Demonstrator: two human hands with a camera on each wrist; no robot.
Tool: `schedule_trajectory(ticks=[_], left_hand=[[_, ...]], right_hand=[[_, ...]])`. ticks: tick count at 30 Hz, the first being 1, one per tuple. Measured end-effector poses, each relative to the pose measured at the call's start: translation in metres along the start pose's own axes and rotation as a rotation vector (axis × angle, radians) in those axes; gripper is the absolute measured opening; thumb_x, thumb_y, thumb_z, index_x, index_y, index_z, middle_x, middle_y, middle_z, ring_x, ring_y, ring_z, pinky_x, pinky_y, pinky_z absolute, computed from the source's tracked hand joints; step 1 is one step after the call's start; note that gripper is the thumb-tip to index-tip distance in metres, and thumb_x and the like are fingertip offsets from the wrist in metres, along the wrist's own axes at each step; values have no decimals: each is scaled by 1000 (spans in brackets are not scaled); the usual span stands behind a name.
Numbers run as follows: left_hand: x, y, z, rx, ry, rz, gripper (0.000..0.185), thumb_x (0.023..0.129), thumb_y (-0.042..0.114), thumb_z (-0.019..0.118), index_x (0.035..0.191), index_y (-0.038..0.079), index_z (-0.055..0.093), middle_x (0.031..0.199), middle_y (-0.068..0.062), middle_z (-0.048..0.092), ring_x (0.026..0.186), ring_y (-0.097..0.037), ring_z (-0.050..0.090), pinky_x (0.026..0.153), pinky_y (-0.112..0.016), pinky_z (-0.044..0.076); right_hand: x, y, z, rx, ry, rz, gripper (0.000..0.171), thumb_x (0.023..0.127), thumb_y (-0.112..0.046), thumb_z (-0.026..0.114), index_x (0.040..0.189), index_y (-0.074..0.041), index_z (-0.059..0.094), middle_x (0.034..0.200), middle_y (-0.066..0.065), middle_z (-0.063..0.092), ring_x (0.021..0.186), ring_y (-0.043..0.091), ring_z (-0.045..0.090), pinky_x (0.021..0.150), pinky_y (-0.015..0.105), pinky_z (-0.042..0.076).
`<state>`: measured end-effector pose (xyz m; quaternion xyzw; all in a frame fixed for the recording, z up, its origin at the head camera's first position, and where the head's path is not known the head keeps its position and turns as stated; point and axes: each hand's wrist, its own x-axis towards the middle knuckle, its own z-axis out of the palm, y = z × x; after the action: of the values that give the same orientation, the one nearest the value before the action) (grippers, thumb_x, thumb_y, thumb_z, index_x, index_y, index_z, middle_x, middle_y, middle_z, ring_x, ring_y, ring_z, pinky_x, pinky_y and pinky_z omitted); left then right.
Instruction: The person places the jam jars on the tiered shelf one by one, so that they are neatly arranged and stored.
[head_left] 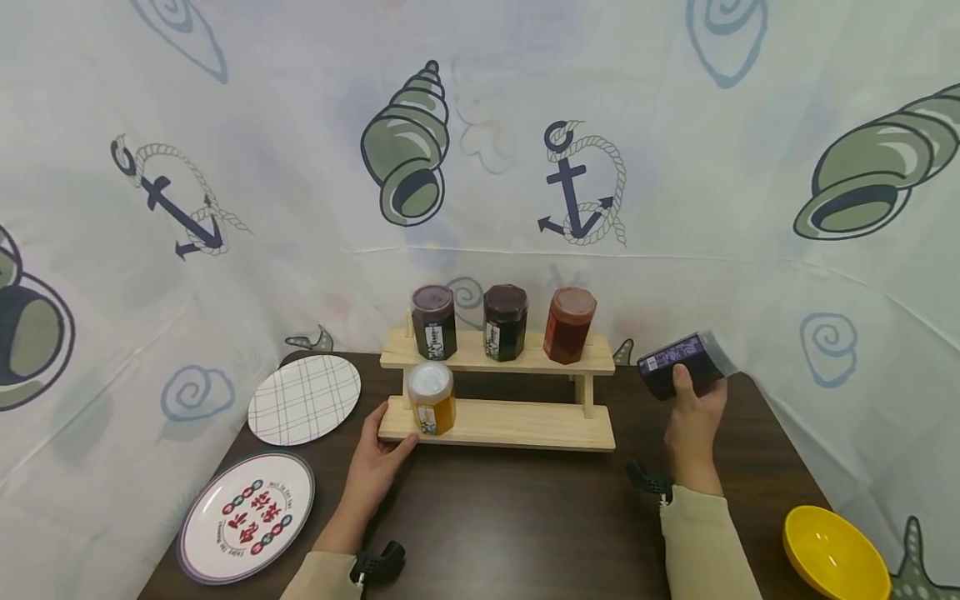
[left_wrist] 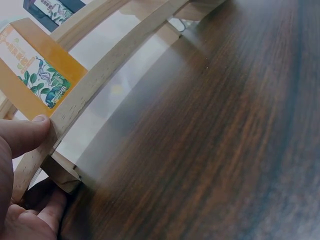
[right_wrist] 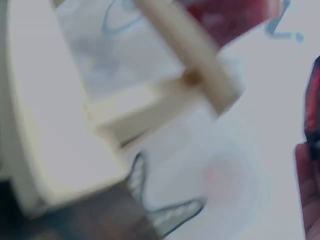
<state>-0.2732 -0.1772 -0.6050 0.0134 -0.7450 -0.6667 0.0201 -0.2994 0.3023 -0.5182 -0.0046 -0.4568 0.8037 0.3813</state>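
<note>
Both forearms in beige sleeves reach forward, the left hand (head_left: pixel 372 462) lying low with its thumb and fingers (left_wrist: pixel 27 135) pinched at a corner, while the right hand (head_left: pixel 693 425) is raised, wrist upright, its fingers (head_left: pixel 681 379) and thumb curled in a grip.

Even soft light; head view sharp (edges bowed); right wrist blurred.

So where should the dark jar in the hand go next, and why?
Probably onto the lower step of the two-tier wooden rack, beside the orange honey jar with the white lid. The right hand holds the dark purple-labelled jar tilted in the air, right of the rack. The top step already carries three jars, and the left hand holds the rack's corner.
</note>
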Motion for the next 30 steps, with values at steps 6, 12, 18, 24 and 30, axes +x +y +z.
schedule_trajectory(ticks=[6,12,18,24,30], left_hand=[[1,1,0,-14,-8,6,94,101,17,81,173,13,22,178,-20,26,160,-34,37,98,-4,47],[1,2,-1,-7,-11,-2,94,101,20,82,174,15,22,179,-17,26,162,-31,35,103,-8,46],[-1,2,-1,23,-3,-12,94,101,23,82,174,16,22,179,-17,26,162,-31,35,104,-9,46],[-2,3,0,26,-2,-9,94,101,22,81,174,15,22,179,-17,26,162,-31,35,110,-16,47],[-1,3,0,23,-9,-9,95,101,22,81,174,16,21,179,-16,25,163,-31,34,121,-31,43]], right_hand=[[-11,-38,29,-134,-162,25,53,94,11,69,142,-8,60,128,8,69,118,20,66,101,24,57],[-34,-54,57,-316,-316,41,59,89,13,75,142,-10,60,128,3,70,116,15,70,98,19,59],[-53,-45,77,-377,-475,18,71,83,13,86,145,-5,58,132,3,67,121,16,68,99,20,59],[-69,-32,91,-363,-570,-28,80,72,19,90,144,1,59,133,2,67,124,17,65,103,22,57],[-80,-16,96,-487,-653,-48,82,75,4,98,147,-13,63,138,4,69,126,15,67,104,21,56]])
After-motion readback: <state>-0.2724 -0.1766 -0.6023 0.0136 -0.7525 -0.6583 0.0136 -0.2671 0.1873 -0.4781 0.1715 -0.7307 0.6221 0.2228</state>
